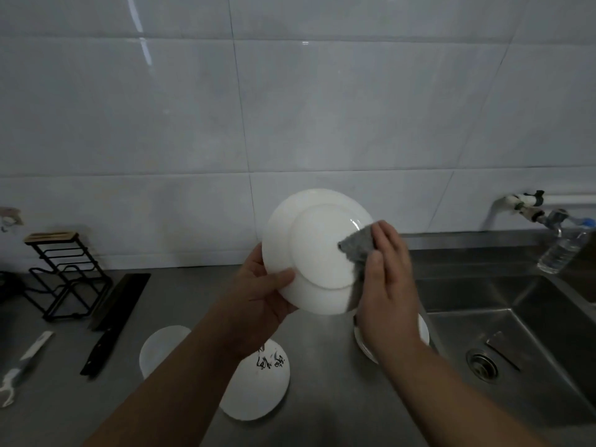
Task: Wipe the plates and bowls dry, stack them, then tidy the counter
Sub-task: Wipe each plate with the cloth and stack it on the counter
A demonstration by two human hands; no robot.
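Left hand (258, 291) grips the round white ceramic plate (316, 246) by its lower left rim, thumb curled over the upturned underside, and holds it tilted above the grey steel counter (322, 398). Right hand (387, 275), fingers straight and pressed together, pushes a folded grey cloth (356, 245) flat against the plate's right side. Near the counter's front edge lies a white bowl with black markings (258, 391).
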